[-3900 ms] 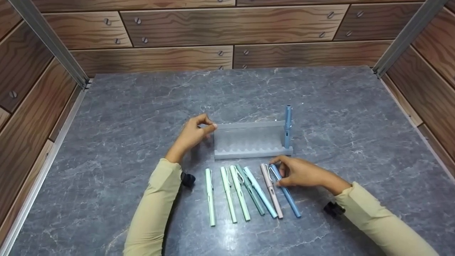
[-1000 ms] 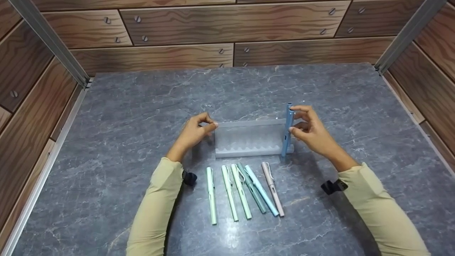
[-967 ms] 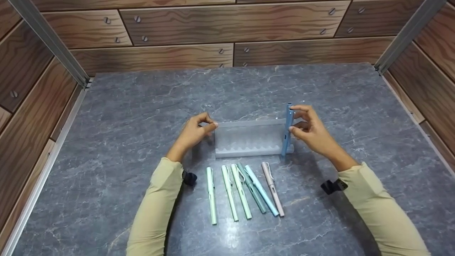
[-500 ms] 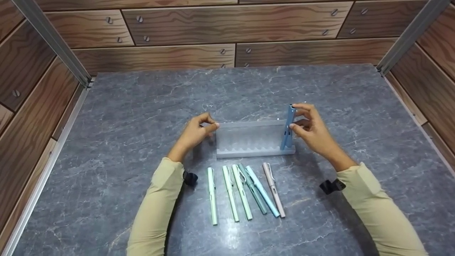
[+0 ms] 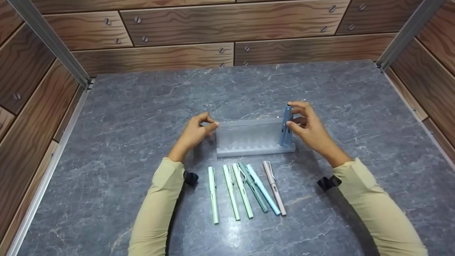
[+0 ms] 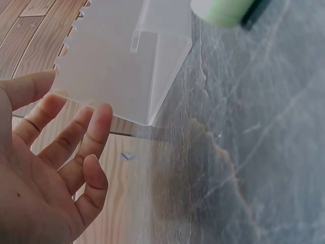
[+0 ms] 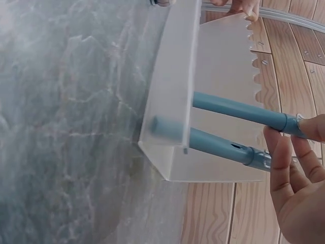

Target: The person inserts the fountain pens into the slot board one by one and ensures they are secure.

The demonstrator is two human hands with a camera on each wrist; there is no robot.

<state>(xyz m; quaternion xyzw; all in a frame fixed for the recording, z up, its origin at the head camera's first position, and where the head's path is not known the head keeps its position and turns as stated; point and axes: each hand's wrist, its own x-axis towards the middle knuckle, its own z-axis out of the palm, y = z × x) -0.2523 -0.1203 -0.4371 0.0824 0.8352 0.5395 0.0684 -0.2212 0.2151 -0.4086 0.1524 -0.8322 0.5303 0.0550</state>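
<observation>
So the right hand [image 5: 308, 126] is holding a blue pen [image 7: 238, 109] at the right end of a frosted plastic stand [image 5: 249, 138]. That grip is a pinch, thumb on one side and fingertips on the other, up near the cap end, and the fingers are covering part of the cap. The pen is leaning a bit, and the front lip of the stand is hiding its lower end, so I can't tell if it's sitting in a slot. A second blue pen [image 7: 218, 147] is standing right beside it at the outer end, its bottom showing only as a blur through the lip and its top partly disappearing behind the fingers.

The left hand [image 5: 195, 133] is pinching the stand's upper left corner between thumb and index finger, the other fingers bending loosely.

Six more pens are lying on the surface [image 5: 142, 106] in front: a pale green pen [image 5: 212, 195] off to the left, two more pale green ones, a dark green pen [image 5: 261, 204], a light blue pen [image 5: 263, 190] and a greyish-pink pen [image 5: 273, 188]. The middle ones are bunching up, so it's hard to make out which are touching. In the left wrist view, something green [image 6: 226, 12] is getting cut off at the top edge.
</observation>
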